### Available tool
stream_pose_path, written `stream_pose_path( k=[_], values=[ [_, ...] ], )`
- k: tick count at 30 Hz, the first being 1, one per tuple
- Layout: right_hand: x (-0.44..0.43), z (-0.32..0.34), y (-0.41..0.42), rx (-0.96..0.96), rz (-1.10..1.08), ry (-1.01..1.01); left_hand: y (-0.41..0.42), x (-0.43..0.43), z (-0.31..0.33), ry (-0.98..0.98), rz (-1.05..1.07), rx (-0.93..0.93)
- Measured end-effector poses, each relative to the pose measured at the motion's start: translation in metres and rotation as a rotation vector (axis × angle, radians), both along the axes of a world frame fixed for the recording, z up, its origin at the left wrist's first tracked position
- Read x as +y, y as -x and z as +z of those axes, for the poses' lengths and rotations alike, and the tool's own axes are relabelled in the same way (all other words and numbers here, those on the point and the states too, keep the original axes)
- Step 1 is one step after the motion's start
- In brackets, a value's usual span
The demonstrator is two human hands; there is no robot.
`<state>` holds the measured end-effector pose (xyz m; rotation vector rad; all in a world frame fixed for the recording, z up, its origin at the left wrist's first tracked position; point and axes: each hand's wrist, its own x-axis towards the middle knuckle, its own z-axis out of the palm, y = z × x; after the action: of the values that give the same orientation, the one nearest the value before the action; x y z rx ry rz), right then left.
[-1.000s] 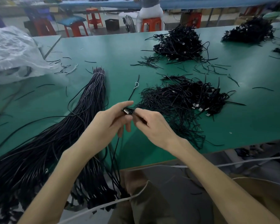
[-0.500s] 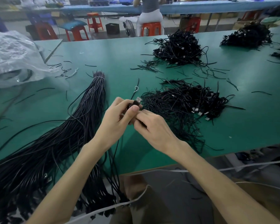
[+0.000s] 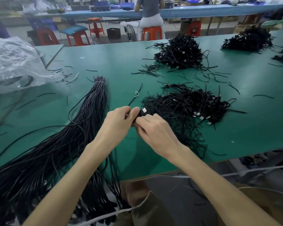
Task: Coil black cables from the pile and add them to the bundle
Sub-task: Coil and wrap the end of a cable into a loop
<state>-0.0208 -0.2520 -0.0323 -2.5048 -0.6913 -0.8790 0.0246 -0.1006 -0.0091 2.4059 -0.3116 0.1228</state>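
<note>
Left hand [image 3: 116,126], right hand [image 3: 155,132], gripping cable [image 3: 143,110], neared pile [image 3: 186,105].

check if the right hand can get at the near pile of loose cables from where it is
Probably yes: the near pile lies just beyond the right hand, with nothing between them. But it and the left hand both pinch a cable, so it would have to let go.

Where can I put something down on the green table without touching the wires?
Bare green lies on the table between the tied bundle and the far pile, and at the front right, beside the near pile. It is crowded around the left hand and right hand, which pinch a cable between bundle and near pile.
</note>
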Motion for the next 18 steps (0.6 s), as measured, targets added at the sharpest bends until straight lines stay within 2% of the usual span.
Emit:
stream_pose_path(
  k=[4, 6, 8, 10, 12, 14, 18],
  values=[
    [-0.002, -0.005, -0.006, -0.082, -0.046, 0.103, 0.005, 0.000, 0.008, -0.031, 0.025, 0.087],
    [-0.005, -0.008, -0.007, -0.056, -0.038, 0.116, 0.007, 0.005, 0.014, 0.068, -0.005, 0.179],
    [-0.008, -0.010, -0.005, -0.021, -0.035, 0.095, 0.009, 0.013, 0.018, 0.238, -0.109, 0.272],
    [-0.009, -0.010, -0.003, 0.012, -0.026, 0.063, 0.012, 0.023, 0.021, 0.293, -0.289, 0.328],
    [-0.007, -0.009, 0.000, 0.115, 0.000, -0.018, 0.010, 0.032, 0.021, 0.260, -0.457, 0.330],
    [-0.009, -0.011, 0.000, 0.265, 0.036, -0.124, 0.008, 0.037, 0.019, 0.229, -0.540, 0.284],
    [-0.011, -0.018, -0.003, 0.422, 0.094, -0.264, 0.003, 0.039, 0.005, 0.264, -0.505, 0.214]
  ],
)
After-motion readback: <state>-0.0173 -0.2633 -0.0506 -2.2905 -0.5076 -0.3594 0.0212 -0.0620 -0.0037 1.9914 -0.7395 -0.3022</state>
